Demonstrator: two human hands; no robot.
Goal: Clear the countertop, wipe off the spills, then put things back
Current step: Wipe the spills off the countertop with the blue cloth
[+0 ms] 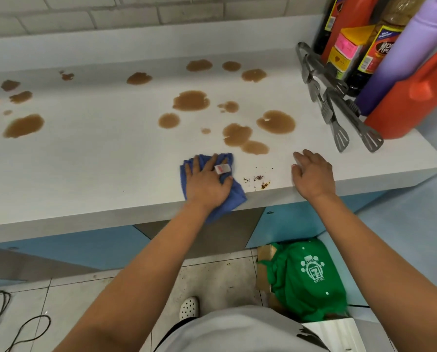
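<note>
Head view: wiping step starting. Left hand (207, 185) flat, fingers spread, pressing blue cloth (213, 185) at counter (85, 158) front edge. Right hand (312, 172) relaxed, empty, resting on counter. Brown spills (190, 100) untouched beyond cloth; next move likely sweep forward through nearest puddles.

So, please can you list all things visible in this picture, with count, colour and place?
folded blue cleaning cloth: one, blue, counter front edge, under left hand
brown liquid spills: many, brown, across white countertop
dark crumbs: a scatter, between the hands
metal tongs: two, grey, counter right
bottles and jugs: several, red, purple, dark, right corner
green printed bag: one, floor
left hand: flat on cloth
right hand: open, on counter
</note>
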